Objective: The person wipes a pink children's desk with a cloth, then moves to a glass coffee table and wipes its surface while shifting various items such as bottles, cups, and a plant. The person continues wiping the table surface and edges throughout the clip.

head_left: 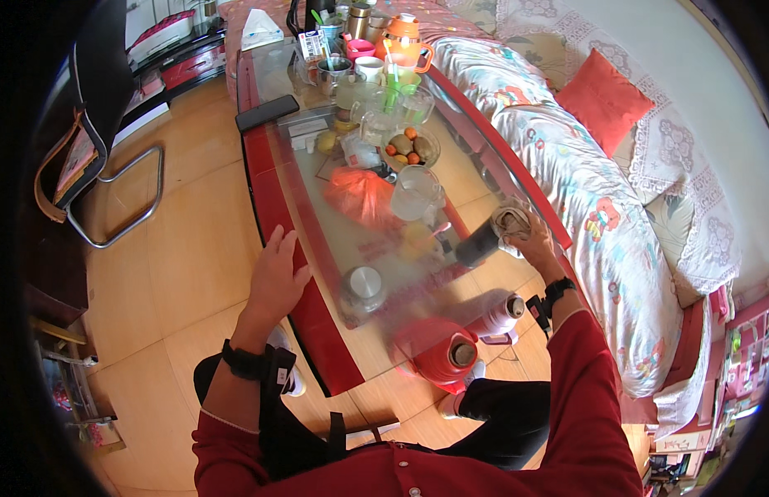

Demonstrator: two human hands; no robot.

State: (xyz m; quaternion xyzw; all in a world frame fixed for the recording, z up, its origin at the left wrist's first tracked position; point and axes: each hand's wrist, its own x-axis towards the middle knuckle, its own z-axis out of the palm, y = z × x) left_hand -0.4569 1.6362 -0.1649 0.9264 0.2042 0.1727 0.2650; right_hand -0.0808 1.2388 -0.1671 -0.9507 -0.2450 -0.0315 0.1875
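Observation:
My right hand (533, 239) is closed on a bunched brownish cloth (510, 222) near the right edge of the glass-topped coffee table (316, 292). A dark cylinder (478, 245) lies beside the cloth; whether it is on or under the glass I cannot tell. Over the table's red left border, my left hand (277, 276) is empty, its fingers apart. Between the hands are a clear pitcher (415, 192), a red plastic bag (359, 197) and a glass jar with a metallic lid (364, 286). A bowl (429, 158) of fruit stands farther back.
Cups, toothbrushes and an orange jug (402, 40) crowd the far end, with a black phone-like slab (267, 113) at the left edge. Two vacuum flasks, one red (443, 351), one pink (496, 314), stand by the near end. A covered sofa (583, 205) runs along the right.

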